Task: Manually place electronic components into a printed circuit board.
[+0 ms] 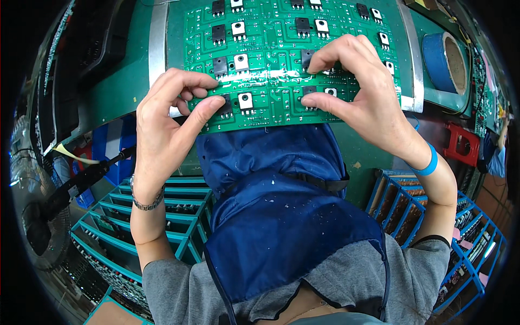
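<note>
A large green circuit board (276, 100) lies in front of me, carrying rows of black transistors (218, 33) and silver-faced transistors (245, 101), each with three legs. My left hand (165, 111) is over its left edge. The thumb tip is at a black transistor in the nearest row; the index fingertip is just below the one in the row behind. Over the right half is my right hand (363, 86), its thumb tip at a black transistor (309, 91) and its index fingertip by another farther back. Both hands have thumb and index finger apart, with nothing held between them.
Silver strips (157, 43) run along the green table on both sides of the board. A blue tape roll (441, 62) stands at the right. Below are a teal rack (179, 236) at left and a blue rack (398, 208) at right, both holding boards. A red stool (462, 143) is beyond.
</note>
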Motion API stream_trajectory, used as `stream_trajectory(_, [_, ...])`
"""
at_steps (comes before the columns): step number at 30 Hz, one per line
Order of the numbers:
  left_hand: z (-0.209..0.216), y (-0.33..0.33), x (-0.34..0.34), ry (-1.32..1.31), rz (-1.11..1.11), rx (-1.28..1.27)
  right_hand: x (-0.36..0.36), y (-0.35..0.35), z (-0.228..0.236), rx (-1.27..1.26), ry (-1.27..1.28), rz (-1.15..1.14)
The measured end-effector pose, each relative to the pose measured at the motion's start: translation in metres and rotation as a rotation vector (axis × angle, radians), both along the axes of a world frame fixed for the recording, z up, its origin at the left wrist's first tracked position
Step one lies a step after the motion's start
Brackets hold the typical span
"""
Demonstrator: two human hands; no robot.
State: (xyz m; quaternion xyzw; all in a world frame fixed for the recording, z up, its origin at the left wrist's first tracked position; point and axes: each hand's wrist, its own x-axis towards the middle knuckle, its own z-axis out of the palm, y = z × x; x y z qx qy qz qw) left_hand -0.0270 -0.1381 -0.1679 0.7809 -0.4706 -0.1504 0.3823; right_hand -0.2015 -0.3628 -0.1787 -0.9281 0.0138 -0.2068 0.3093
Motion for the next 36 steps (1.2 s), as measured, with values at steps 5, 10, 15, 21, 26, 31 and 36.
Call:
stream_trajectory(5, [0.006,-0.002,0.003,0.092,0.016,-0.009,-0.004,-0.002,0.010,-0.126,0.124,0.042])
stream_trajectory(10, [0.019,-0.019,0.023,0.006,0.006,-0.061,0.019,-0.031,0.032,-0.053,0.036,0.068])
stream_trajectory(15, [0.014,-0.080,0.074,-0.272,-0.177,-0.129,0.097,-0.075,0.052,-0.237,0.259,-0.086])
stream_trajectory(21, [0.003,-0.168,0.103,-0.316,-0.237,0.067,0.146,-0.087,0.009,-0.228,0.239,-0.197])
stream_trajectory(26, [-0.008,-0.181,0.107,-0.418,-0.312,0.098,0.144,-0.104,0.000,-0.067,0.269,-0.086])
stream_trajectory(31, [-0.010,-0.177,0.108,-0.551,-0.290,0.059,0.097,-0.092,0.047,-0.123,0.221,-0.101])
stream_trajectory(36, [0.012,-0.175,0.084,-0.274,-0.134,0.111,0.018,-0.090,0.076,0.465,0.393,-0.195])
